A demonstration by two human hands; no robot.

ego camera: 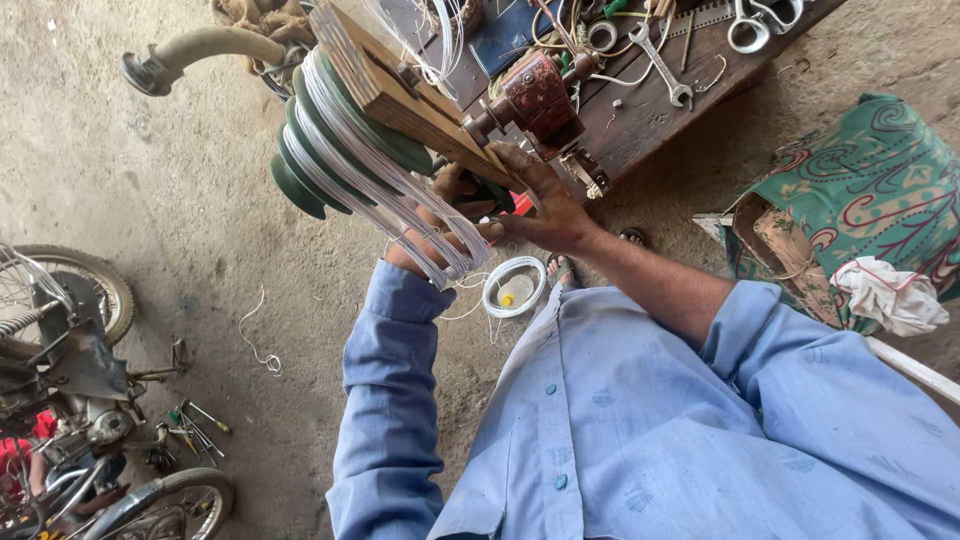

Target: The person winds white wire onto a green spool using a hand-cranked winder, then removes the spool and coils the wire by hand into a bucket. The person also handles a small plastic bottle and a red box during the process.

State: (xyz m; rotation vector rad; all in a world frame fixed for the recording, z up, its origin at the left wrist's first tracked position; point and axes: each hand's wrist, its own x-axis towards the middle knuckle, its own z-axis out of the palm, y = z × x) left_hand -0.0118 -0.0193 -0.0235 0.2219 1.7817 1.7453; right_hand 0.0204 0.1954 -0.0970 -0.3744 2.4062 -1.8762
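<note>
Landmark: the wooden former (400,95), a slanted board with green stepped discs (310,150) on its side, clamped at the bench edge.

Right hand (535,205): just below the former's lower end, fingers spread and pressed flat against the wood and a dark block there. Half open, bracing rather than clenched. Forearm bare, sleeve pushed up to the elbow, arm angled up from the lower right.

Left hand (450,215): also under the former's lower end, touching the right hand. Fingers curled closed around a bundle of white wire loops (390,185) that runs up over the green discs. The wire covers most of the hand; only knuckles and a thumb show, so the exact grip on the loops cannot be made out. Left arm in a blue sleeve, raised steeply from below.

Below the former, on the ground: a small coil of white wire (514,287) with a yellow centre, partly hidden behind the shirt.

Right of the former: a red-brown hand winder (540,95) bolted to the wooden bench (660,120), with a spanner (662,65) lying beyond it. Bench top cut off by the frame's upper edge.

Far left of the former: a motorcycle (80,400), cut off at the edge.
</note>
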